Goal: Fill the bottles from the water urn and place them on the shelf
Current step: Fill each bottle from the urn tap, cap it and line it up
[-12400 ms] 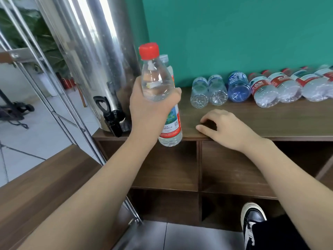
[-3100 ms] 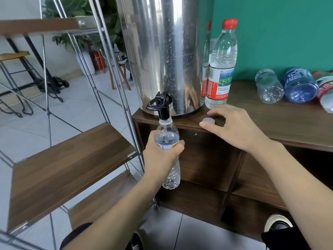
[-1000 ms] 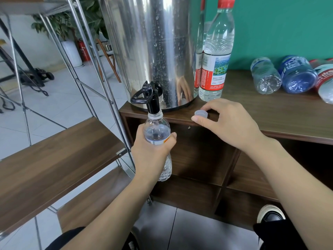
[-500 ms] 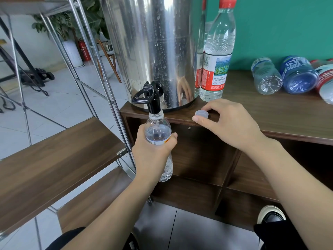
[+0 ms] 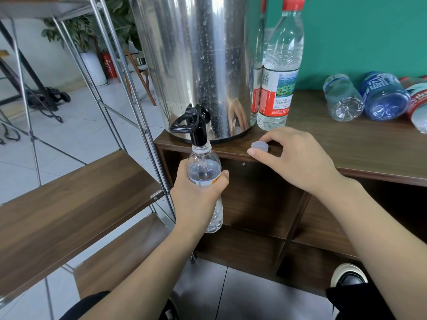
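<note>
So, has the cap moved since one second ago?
No. The cap lies at the same spot on the cabinet edge, right of the urn, under the right hand.

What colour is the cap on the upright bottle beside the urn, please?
Red, seen in the head view: cap.

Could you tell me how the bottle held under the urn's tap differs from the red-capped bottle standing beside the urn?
The held bottle is uncapped, its mouth at the tap; the red-capped bottle is closed. The left hand grips the held bottle in the air; the red-capped bottle stands on the cabinet top. Both are clear plastic and upright.
</note>
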Action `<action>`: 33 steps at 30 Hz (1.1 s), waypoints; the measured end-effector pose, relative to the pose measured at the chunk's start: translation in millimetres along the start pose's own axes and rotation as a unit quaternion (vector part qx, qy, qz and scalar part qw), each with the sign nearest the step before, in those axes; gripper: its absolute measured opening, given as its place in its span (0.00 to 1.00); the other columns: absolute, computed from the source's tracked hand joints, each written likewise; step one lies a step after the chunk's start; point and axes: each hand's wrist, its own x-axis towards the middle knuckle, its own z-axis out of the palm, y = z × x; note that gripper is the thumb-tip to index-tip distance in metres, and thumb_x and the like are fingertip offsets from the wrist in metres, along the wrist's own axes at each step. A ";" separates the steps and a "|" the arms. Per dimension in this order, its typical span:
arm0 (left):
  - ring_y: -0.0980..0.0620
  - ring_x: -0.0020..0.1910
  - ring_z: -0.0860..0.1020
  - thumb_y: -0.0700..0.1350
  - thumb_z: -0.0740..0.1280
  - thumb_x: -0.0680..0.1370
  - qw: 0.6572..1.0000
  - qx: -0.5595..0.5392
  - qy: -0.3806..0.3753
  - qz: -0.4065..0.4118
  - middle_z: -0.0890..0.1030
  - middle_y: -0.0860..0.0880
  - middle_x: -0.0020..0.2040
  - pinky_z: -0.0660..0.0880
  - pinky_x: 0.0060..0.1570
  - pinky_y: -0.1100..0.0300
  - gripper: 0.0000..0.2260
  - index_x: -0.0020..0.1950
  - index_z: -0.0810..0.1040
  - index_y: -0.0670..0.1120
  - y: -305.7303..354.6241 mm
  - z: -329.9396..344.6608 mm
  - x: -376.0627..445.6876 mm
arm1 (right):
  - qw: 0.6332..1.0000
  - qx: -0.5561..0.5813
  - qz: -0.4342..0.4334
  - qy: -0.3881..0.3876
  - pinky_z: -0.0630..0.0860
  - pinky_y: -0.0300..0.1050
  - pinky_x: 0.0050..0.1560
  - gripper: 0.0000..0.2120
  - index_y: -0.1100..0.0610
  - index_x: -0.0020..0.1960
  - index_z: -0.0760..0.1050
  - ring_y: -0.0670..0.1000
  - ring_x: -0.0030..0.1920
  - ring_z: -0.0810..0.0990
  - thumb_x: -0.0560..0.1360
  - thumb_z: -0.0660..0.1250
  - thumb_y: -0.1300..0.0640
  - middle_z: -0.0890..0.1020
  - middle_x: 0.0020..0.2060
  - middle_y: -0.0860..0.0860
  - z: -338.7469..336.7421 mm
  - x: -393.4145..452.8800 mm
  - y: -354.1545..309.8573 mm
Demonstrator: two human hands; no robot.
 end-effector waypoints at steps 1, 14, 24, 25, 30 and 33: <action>0.63 0.48 0.81 0.49 0.83 0.70 1.000 0.000 0.000 0.001 0.83 0.58 0.48 0.76 0.52 0.65 0.20 0.56 0.77 0.56 -0.2 0.2 0.3 | 1.000 0.000 0.000 0.000 0.78 0.54 0.55 0.26 0.46 0.52 0.80 0.48 0.53 0.79 0.73 0.58 0.27 0.82 0.51 0.43 -0.5 0.0 -0.1; 0.62 0.49 0.82 0.49 0.83 0.70 1.000 -0.004 -0.004 -0.002 0.84 0.57 0.49 0.78 0.54 0.61 0.20 0.57 0.78 0.55 -1.8 0.8 -0.6 | 1.000 -0.001 -0.006 -0.001 0.78 0.55 0.56 0.28 0.47 0.52 0.80 0.48 0.53 0.79 0.73 0.57 0.26 0.82 0.51 0.43 -0.5 0.8 -0.4; 0.62 0.48 0.82 0.48 0.83 0.69 1.000 -0.008 -0.004 0.003 0.83 0.61 0.47 0.78 0.54 0.61 0.20 0.54 0.77 0.57 -1.6 -0.2 -0.2 | 1.000 0.012 -0.007 -0.004 0.78 0.55 0.56 0.27 0.46 0.53 0.80 0.47 0.54 0.79 0.72 0.59 0.26 0.82 0.51 0.42 -0.8 0.2 -0.1; 0.62 0.48 0.82 0.48 0.83 0.69 1.000 -0.008 -0.003 0.003 0.83 0.61 0.47 0.78 0.54 0.61 0.19 0.54 0.77 0.57 -1.7 -0.1 -0.3 | 1.000 0.013 -0.009 -0.005 0.78 0.55 0.57 0.26 0.46 0.53 0.80 0.47 0.54 0.79 0.72 0.60 0.26 0.82 0.51 0.42 -1.0 0.2 0.0; 0.61 0.48 0.82 0.48 0.83 0.69 1.000 -0.008 -0.001 0.002 0.84 0.59 0.47 0.79 0.56 0.56 0.20 0.55 0.78 0.56 -2.6 0.6 0.7 | 1.000 0.016 -0.014 -0.006 0.77 0.55 0.58 0.25 0.45 0.53 0.81 0.47 0.55 0.79 0.72 0.62 0.28 0.82 0.52 0.42 -1.3 0.1 -0.6; 0.61 0.48 0.82 0.49 0.83 0.69 1.000 -0.006 -0.001 0.002 0.83 0.60 0.47 0.80 0.56 0.56 0.20 0.54 0.77 0.56 -3.2 0.6 0.7 | 1.000 0.014 -0.013 -0.008 0.77 0.55 0.59 0.27 0.45 0.54 0.81 0.47 0.56 0.79 0.71 0.61 0.26 0.82 0.53 0.42 -1.6 -0.1 -0.3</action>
